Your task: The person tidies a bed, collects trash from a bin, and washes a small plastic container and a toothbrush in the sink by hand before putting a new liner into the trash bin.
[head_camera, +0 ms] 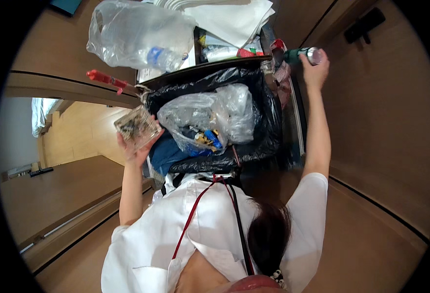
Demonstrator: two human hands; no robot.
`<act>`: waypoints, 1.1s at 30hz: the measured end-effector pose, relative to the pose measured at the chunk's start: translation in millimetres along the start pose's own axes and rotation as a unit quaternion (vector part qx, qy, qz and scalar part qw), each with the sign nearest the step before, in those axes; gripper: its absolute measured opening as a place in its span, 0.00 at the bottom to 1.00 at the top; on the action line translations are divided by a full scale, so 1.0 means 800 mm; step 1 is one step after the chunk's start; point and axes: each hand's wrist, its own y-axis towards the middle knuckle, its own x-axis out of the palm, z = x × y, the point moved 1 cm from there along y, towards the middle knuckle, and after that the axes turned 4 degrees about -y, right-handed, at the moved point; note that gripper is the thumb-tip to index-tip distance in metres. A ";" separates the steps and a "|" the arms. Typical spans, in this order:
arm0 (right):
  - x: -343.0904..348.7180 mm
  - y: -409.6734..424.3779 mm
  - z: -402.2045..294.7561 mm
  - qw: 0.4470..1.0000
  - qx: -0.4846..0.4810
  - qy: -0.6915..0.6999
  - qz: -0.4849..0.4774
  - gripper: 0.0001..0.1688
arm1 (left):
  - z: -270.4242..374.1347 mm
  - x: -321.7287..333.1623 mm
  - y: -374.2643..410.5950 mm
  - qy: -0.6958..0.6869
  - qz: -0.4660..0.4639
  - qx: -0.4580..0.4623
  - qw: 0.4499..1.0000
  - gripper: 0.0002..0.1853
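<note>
My left hand (138, 148) holds a clear square ashtray (137, 126) with dark residue in it, left of the cart's rubbish bin. My right hand (315, 71) grips a green can (300, 55) with a silver end, out past the cart's right side. The can lies sideways, its far end by a red and pink bag (281, 78). Between my hands, a black bin liner (270, 135) lines the bin. Inside it rests a clear plastic bag of rubbish (196, 110), with blue and yellow bits showing through.
A large clear bag (127, 33) holding a plastic bottle (161, 56) sits at the cart's far left. White folded cloths or paper (233, 18) lie beside it, above a compartment of small packets. A red bottle-like object (107, 78) sticks out left. A door with a dark handle (365, 27) stands right.
</note>
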 end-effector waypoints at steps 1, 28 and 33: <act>0.025 -0.005 0.013 1.000 -0.005 -0.016 -0.026 0.39 | 0.003 -0.002 -0.006 0.000 0.018 0.015 1.000 0.51; -0.102 -0.229 -0.186 0.964 0.185 0.155 -0.113 0.15 | 0.198 -0.194 -0.089 -0.089 0.102 0.092 0.986 0.60; -0.062 -0.407 -0.372 0.828 0.241 0.310 -0.400 0.14 | 0.256 -0.287 -0.082 -0.079 0.062 0.027 0.995 0.58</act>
